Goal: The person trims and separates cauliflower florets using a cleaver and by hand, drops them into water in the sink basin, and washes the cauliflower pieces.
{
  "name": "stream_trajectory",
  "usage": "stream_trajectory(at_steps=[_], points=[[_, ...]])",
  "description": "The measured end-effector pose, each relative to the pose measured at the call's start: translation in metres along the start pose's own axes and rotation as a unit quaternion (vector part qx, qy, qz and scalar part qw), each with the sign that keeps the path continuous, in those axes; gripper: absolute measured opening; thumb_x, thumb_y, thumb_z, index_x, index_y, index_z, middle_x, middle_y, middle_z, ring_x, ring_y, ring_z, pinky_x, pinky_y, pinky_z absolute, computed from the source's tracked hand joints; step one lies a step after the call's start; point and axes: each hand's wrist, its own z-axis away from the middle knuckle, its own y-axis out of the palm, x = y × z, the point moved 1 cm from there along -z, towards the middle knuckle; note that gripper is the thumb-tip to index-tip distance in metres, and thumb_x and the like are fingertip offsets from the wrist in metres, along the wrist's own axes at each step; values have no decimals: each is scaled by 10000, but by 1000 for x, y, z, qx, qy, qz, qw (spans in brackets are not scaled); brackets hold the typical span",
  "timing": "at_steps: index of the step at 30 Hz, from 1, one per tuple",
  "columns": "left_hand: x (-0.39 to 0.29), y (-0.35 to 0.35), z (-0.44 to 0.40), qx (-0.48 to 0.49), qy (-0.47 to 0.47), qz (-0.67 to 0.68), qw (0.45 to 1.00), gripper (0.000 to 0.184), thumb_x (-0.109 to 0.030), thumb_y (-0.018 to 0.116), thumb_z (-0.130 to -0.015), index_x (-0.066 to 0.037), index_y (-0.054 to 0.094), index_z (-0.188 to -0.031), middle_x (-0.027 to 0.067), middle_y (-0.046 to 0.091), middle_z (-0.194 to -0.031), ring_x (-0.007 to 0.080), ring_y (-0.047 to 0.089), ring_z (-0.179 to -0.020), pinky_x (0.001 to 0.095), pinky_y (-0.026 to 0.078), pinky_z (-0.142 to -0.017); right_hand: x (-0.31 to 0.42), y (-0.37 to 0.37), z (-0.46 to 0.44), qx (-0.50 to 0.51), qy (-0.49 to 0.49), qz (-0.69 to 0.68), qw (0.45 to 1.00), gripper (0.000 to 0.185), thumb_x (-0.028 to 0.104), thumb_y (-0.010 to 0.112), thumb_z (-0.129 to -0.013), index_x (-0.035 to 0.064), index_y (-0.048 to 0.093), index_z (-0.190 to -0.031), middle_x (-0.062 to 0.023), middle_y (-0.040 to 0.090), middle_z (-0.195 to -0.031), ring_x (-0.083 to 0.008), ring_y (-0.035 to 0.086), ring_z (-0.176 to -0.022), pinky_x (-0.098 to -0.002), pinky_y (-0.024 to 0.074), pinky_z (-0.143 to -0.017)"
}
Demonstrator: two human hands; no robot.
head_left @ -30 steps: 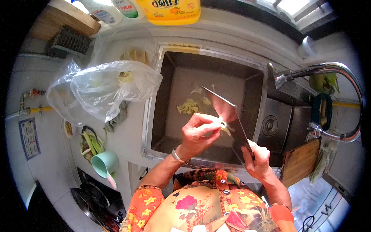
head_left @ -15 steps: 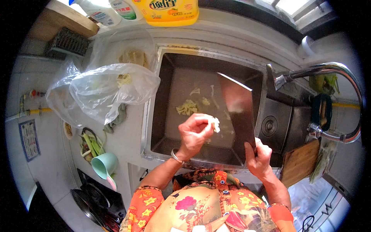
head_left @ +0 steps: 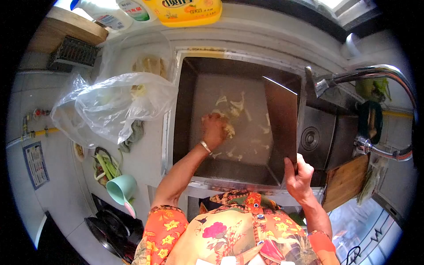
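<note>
The clump of pale florets (head_left: 229,130) lies on the floor of the deep sink (head_left: 212,84), left of its middle, partly under the left hand (head_left: 215,129). That hand reaches down from the near edge with its palm turned away; its fingers touch the clump, though I cannot tell whether they are closed on it (the back of the hand hides most of them). Looser pale pieces (head_left: 237,106) are spread past the fingers toward the far edge, and smaller bits (head_left: 237,154) lie toward the near edge. A silver bracelet (head_left: 205,146) circles the left wrist. Over the sink's right side stands a broad cleaver (head_left: 282,119), its blade angled up and away from the body; the right hand (head_left: 300,176), near the sink's near right corner, is clamped around its handle. Past the right edge is a smaller basin (head_left: 327,154) with a round drain (head_left: 310,138), and a wooden board (head_left: 346,179) by that basin's near right corner. A curved metal tap (head_left: 375,73) arches above the far right corner. On the counter (head_left: 143,161), a clear plastic bag (head_left: 119,108) sprawls up to the sink's left edge; nearer the counter's front edge are green stalks (head_left: 106,165) and, just beside them, a mint-green cup (head_left: 122,188). A yellow bottle (head_left: 190,15) stands beyond the sink's far left corner.
</note>
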Motion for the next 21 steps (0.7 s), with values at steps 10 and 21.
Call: stream_trajectory(at_steps=[10,21], points=[[-2,31,-8,68,209,-307,926,421,-117,551,-856,-200,547,-1269,169,420,-1373,326,333,-1307,633,131,-1058,3,10,0,15,14,-14,1000,243,-19,587,-850,-13,602,-1093,-35,461,-567,-61,412,-469,-230,367,-445],[-55,-32,50,54,-11,704,709,449,-2,690,-804,-37,511,-1214,85,621,-1071,156,623,-933,291,552,-790,11,6,2,16,30,-36,999,239,-17,583,-850,-11,599,-1088,-41,447,-556,-67,408,-461,-234,373,-443]])
